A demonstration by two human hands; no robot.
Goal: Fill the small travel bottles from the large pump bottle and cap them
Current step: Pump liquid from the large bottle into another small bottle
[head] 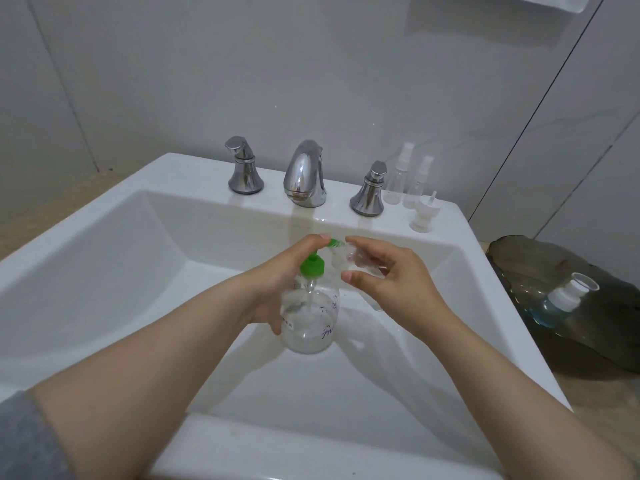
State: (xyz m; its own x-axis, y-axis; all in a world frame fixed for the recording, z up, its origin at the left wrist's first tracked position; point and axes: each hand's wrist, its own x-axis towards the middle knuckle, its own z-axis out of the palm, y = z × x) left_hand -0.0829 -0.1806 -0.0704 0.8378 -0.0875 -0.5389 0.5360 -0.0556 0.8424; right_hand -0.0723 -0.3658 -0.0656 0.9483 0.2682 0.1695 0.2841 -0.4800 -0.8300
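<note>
Filling: small bottle (347,260) at pump bottle (311,327) spout.
Left hand (273,282): grips pump bottle, finger on top.
Right hand (394,285): pinches small bottle.
Next: press gently, mouth aligned.

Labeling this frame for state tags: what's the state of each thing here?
pump bottle: held in the sink basin, fill level unclear
left hand: grips pump bottle, fingertip on pump head
travel bottle: uncapped, mouth at the green nozzle
right hand: holds travel bottle
spray bottles: upright on sink ledge, capped
loose spray cap: off, on the ledge
faucet: not running
blue-liquid bottle: capped, on dark tray
</note>
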